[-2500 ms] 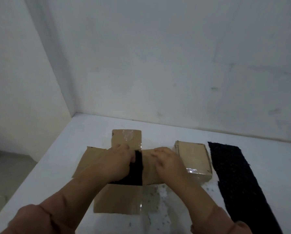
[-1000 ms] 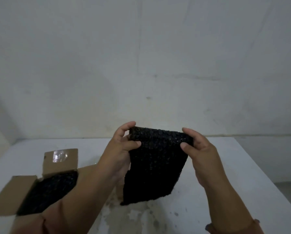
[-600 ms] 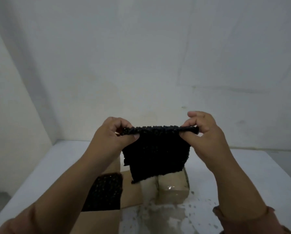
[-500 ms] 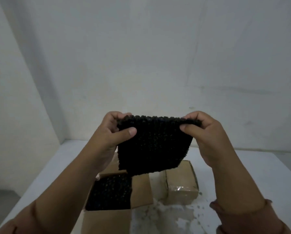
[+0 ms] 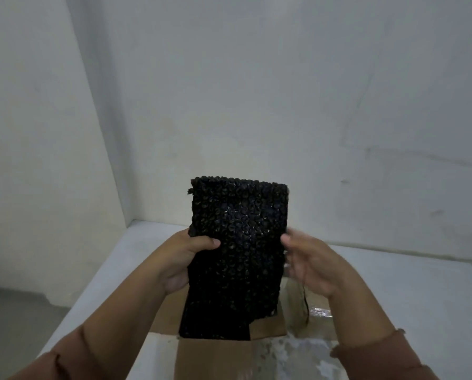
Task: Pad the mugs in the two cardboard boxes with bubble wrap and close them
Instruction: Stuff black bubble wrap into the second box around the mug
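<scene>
A black bubble wrap sheet (image 5: 239, 231) stands upright in the air at the centre. My left hand (image 5: 184, 259) grips its left edge, thumb across the front. Blurred by motion, my right hand (image 5: 310, 266) is at the sheet's right edge with fingers loosely spread. Under the sheet lies an open cardboard box (image 5: 267, 329) with more black wrap (image 5: 212, 329) filling it; no mug shows. The closed second box (image 5: 321, 304), with shiny tape on it, sits partly hidden behind my right wrist.
The boxes stand on a white table (image 5: 407, 297) set in a room corner, with walls at the back and left. The open box's front flap (image 5: 210, 360) lies flat towards me. Grey floor (image 5: 18, 319) drops off past the table's left edge.
The sheet, held by its top edge before, now stands taller. Both hands have slid down to its sides. My right hand has loosened its pinch.
</scene>
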Tool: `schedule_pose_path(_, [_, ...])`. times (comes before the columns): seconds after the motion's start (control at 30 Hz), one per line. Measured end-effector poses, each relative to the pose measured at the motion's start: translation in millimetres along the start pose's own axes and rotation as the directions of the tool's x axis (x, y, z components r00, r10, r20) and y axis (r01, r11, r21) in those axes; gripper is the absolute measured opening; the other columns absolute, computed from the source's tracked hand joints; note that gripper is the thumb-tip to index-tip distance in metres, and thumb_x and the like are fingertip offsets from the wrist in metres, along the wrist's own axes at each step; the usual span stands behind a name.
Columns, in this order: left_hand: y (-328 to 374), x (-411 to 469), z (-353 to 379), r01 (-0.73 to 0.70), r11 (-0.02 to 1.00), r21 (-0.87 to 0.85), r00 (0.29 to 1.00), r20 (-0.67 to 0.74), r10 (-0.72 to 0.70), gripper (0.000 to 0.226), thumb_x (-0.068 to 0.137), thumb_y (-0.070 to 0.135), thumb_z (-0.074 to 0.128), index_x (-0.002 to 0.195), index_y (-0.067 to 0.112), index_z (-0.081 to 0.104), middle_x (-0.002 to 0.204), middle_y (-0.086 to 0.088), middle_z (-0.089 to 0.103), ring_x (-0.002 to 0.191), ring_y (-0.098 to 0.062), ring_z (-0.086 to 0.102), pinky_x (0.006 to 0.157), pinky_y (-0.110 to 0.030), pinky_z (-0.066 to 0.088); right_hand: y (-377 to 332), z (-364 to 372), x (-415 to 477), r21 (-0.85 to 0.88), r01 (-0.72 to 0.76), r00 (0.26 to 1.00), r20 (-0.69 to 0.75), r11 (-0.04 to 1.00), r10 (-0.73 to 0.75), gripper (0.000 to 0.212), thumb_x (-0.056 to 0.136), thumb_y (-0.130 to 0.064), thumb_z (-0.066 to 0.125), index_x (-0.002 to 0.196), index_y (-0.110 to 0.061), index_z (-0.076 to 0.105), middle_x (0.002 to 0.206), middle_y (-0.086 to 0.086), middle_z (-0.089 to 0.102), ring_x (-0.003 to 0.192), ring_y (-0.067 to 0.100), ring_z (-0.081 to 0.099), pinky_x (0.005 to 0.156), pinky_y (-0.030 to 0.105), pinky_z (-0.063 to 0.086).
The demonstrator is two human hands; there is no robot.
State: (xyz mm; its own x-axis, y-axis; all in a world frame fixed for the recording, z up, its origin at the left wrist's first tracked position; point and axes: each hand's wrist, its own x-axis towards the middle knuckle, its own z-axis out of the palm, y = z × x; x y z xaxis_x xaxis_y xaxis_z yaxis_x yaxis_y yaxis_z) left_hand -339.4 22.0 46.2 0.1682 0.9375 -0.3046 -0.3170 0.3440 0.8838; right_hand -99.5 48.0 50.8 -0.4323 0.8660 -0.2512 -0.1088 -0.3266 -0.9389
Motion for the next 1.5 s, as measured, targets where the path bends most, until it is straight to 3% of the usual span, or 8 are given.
schedule_pose_path(0.3, [-16.9, 2.2, -25.9, 0.040, 0.995, 0.092, 0.996, 0.079, -0.048, 0.044, 0.082, -0.019, 0.051, 0.115, 0.008, 0.063, 0.113, -0.011, 0.071, 0.102, -0.024, 0.068, 0.079, -0.032, 0.058, 30.1, 4.2, 15.9, -0.056, 0.042, 0.984, -0.172, 0.998, -0.051, 0.021, 0.081, 0.012, 0.057, 0.091, -0.001, 0.070, 0.088, 0.010, 0.074, 0.082, 0.021, 0.070, 0.077, 0.030, 0.056])
schedule_pose_path(0.43, [-18.8, -3.2, -27.8, 0.009, 1.000, 0.023, 1.000, -0.017, -0.009, 0.044, 0.092, -0.011, 0.034, 0.073, 0.006, 0.069, 0.096, -0.014, 0.074, 0.088, -0.024, 0.070, 0.072, -0.032, 0.056, 31.2, 4.5, 17.4, -0.186, 0.001, 0.978, -0.206, 0.983, -0.040, 0.028, 0.084, 0.014, 0.048, 0.078, 0.000, 0.072, 0.089, 0.013, 0.071, 0.077, 0.026, 0.067, 0.062, 0.028, 0.056])
schedule_pose_path(0.63, [-41.0, 5.8, -57.4, 0.215, 0.973, -0.082, 0.969, -0.109, -0.223, 0.046, 0.093, 0.049, 0.042, 0.120, 0.015, 0.059, 0.115, -0.015, 0.063, 0.110, -0.034, 0.058, 0.096, -0.047, 0.046, 49.4, 12.4, 24.8, -0.188, -0.124, 0.977, -0.197, 0.974, 0.086, 0.038, 0.083, 0.006, 0.035, 0.077, -0.001, 0.072, 0.102, 0.016, 0.066, 0.094, 0.029, 0.062, 0.074, 0.034, 0.053])
schedule_pose_path(0.83, [-72.8, 13.0, -58.9, 0.215, 0.899, 0.381, 0.941, -0.328, -0.086, 0.055, 0.084, -0.005, 0.058, 0.121, 0.028, 0.036, 0.106, -0.009, 0.055, 0.095, -0.028, 0.058, 0.066, -0.036, 0.052, 72.6, 22.0, 43.0, -0.642, -0.221, 0.965, -0.252, 0.734, 0.069, 0.022, 0.082, -0.006, 0.055, 0.085, -0.021, 0.070, 0.110, 0.000, 0.062, 0.089, 0.015, 0.059, 0.064, 0.017, 0.044])
schedule_pose_path(1.07, [-105.7, 14.5, -61.0, 0.039, 0.163, 0.986, 0.921, -0.099, 0.377, 0.038, 0.076, 0.018, 0.071, 0.108, 0.019, 0.052, 0.114, -0.003, 0.046, 0.102, -0.021, 0.048, 0.088, -0.030, 0.047, 98.7, 32.2, 62.1, -0.940, -0.154, 0.985, -0.169, 0.305, -0.024, 0.046, 0.082, 0.006, 0.046, 0.114, -0.024, 0.060, 0.127, 0.003, 0.050, 0.119, 0.024, 0.045, 0.096, 0.034, 0.043])
schedule_pose_path(1.2, [-110.4, 11.3, -66.6, 0.010, -0.183, 0.983, 0.934, 0.056, 0.353, 0.043, 0.044, 0.046, 0.087, 0.076, 0.026, 0.066, 0.084, 0.006, 0.057, 0.070, -0.015, 0.058, 0.055, -0.025, 0.049, 102.8, 37.0, 58.3, -0.995, -0.077, 0.989, -0.083, 0.058, -0.122, 0.044, 0.085, -0.004, 0.048, 0.122, -0.026, 0.056, 0.131, 0.003, 0.043, 0.118, 0.025, 0.037, 0.097, 0.033, 0.036])
schedule_pose_path(1.4, [-90.9, -1.9, -71.0, -0.019, -0.201, 0.979, 0.972, 0.065, 0.224, 0.073, 0.067, 0.054, 0.031, 0.132, 0.025, 0.051, 0.129, 0.003, 0.043, 0.121, -0.022, 0.042, 0.103, -0.038, 0.033, 83.8, 30.1, 41.3, -0.968, 0.092, 0.993, 0.107, -0.234, -0.052, 0.050, 0.091, -0.036, 0.051, 0.137, -0.022, 0.043, 0.149, 0.001, 0.027, 0.134, 0.024, 0.025, 0.108, 0.038, 0.021])
schedule_pose_path(1.5, [-77.8, -5.5, -70.1, -0.066, -0.228, 0.971, 0.998, 0.065, -0.010, 0.080, 0.077, 0.049, 0.046, 0.149, 0.023, 0.022, 0.147, 0.003, 0.024, 0.137, -0.020, 0.020, 0.115, -0.033, 0.014, 79.2, 24.9, 36.5, -0.963, 0.126, 0.971, 0.071, -0.240, 0.227, 0.072, 0.088, -0.041, 0.056, 0.148, -0.017, 0.024, 0.158, 0.002, 0.012, 0.142, 0.026, 0.015, 0.116, 0.038, 0.015])
